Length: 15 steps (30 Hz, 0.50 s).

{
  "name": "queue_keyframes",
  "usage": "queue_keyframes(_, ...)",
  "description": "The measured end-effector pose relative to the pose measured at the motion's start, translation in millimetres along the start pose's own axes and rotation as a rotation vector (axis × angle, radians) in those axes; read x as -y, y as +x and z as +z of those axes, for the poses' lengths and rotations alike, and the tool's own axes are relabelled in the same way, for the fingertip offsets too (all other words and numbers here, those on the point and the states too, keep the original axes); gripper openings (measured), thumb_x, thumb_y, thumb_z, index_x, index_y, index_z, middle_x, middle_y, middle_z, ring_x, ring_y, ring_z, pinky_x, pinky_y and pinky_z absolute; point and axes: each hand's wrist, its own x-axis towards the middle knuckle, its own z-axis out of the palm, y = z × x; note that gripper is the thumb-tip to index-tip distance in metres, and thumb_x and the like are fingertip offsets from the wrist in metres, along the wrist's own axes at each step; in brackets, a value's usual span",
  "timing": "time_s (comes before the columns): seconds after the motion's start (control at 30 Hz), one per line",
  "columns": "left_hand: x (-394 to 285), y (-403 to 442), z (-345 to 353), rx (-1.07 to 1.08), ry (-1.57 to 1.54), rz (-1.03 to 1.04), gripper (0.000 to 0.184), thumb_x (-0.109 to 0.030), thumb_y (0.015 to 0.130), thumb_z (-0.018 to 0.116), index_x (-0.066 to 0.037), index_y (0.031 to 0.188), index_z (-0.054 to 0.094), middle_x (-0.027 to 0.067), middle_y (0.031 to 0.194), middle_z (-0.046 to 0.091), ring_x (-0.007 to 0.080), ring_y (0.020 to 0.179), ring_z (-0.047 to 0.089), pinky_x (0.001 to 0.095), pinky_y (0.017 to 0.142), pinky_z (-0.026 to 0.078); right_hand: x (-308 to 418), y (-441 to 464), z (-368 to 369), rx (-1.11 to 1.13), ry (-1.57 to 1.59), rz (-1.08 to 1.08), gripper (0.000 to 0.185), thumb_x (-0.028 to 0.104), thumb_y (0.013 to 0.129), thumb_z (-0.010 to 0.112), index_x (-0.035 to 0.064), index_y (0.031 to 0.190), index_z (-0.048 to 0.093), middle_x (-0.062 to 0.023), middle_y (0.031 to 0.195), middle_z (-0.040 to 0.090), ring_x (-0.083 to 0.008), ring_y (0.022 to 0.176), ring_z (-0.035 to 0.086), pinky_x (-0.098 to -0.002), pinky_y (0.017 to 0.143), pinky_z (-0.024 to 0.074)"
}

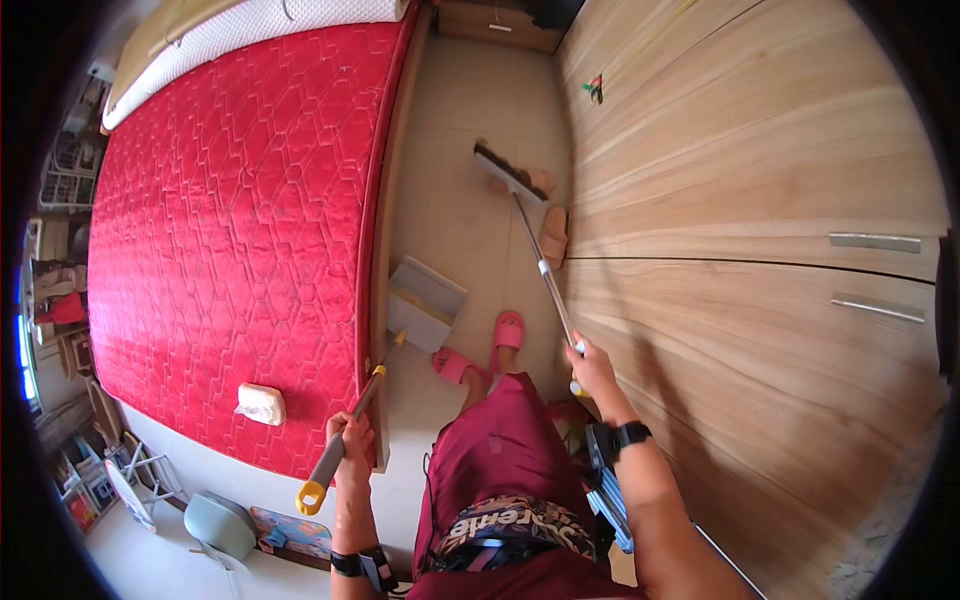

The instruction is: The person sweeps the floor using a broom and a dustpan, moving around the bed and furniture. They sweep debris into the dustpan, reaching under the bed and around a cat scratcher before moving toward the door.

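Observation:
My left hand (352, 440) is closed round the grey, yellow-ended handle of a long-handled dustpan (427, 302). The dustpan's grey pan rests on the floor beside the bed, in front of my feet. In my right hand (593, 367) is the metal pole of a broom (553, 290). Its wide, dark-edged head (510, 172) is farther forward on the tiles, slightly blurred. A beige slipper (554, 237) lies to the right of the pole, by the wardrobe. Behind the broom head is another brownish shape, partly hidden, perhaps a second slipper.
A bed with a red quilted mattress (240, 220) borders the narrow floor on the left. The wooden wardrobe (740, 170) stands along the right. A white packet (262, 404) lies on the mattress. Pink slippers (508, 335) are on my feet. A drawer unit (500, 25) is at the far end.

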Motion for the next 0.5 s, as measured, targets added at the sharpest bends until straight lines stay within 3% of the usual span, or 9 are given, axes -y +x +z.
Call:
queue_keyframes(0.13,-1,-2,0,0.001,0.013,0.002,0.015,-0.018,0.086,0.049,-0.006,0.094,0.044,0.0037,0.084,0.051,0.0067,0.073,0.049,0.0189,0.065,0.042,45,-18,-21,0.058,0.324,0.125,0.045,0.022,0.086,0.055,0.0061,0.127,0.044,-0.0047,0.063,0.053,-0.0121,0.045,0.048,-0.0284,0.046,0.0407)
queue_keyframes(0.2,-1,-2,2,-0.014,0.014,-0.014,0.015,-0.018,0.086,0.049,-0.006,0.094,0.044,0.0039,0.083,0.051,0.0067,0.072,0.048,0.0189,0.065,0.042,32,-42,-28,0.081,0.438,0.172,0.046,0.019,0.086,0.056,0.0062,0.128,0.042,-0.0003,0.061,0.049,-0.0088,0.044,0.044,-0.0261,0.042,0.0373)
queue_keyframes(0.23,-2,-2,3,-0.028,0.014,-0.030,0.015,-0.018,0.086,0.049,-0.006,0.094,0.043,0.0040,0.083,0.052,0.0067,0.072,0.048,0.0188,0.065,0.042,22,-60,-34,0.106,0.460,0.201,0.046,0.018,0.086,0.056,0.0077,0.129,0.043,0.0010,0.068,0.048,-0.0077,0.044,0.044,-0.0243,0.040,0.0359)
queue_keyframes(0.4,0,0,3,-0.010,-0.007,-0.040,0.015,-0.018,0.086,0.048,-0.006,0.094,0.043,0.0055,0.086,0.053,0.0077,0.073,0.050,0.0194,0.066,0.043,-4,-140,-62,0.123,0.248,0.317,0.045,0.018,0.085,0.056,0.0105,0.128,0.045,0.0012,0.061,0.050,-0.0079,0.043,0.045,-0.0243,0.041,0.0360)
queue_keyframes(0.5,5,3,1,-0.006,-0.003,-0.043,0.015,-0.018,0.086,0.048,-0.006,0.094,0.043,0.0064,0.087,0.054,0.0088,0.077,0.052,0.0208,0.068,0.044,-12,-144,-63,0.097,0.167,0.360,0.044,0.018,0.086,0.056,0.0120,0.128,0.045,0.0006,0.058,0.049,-0.0087,0.043,0.046,-0.0248,0.041,0.0372)
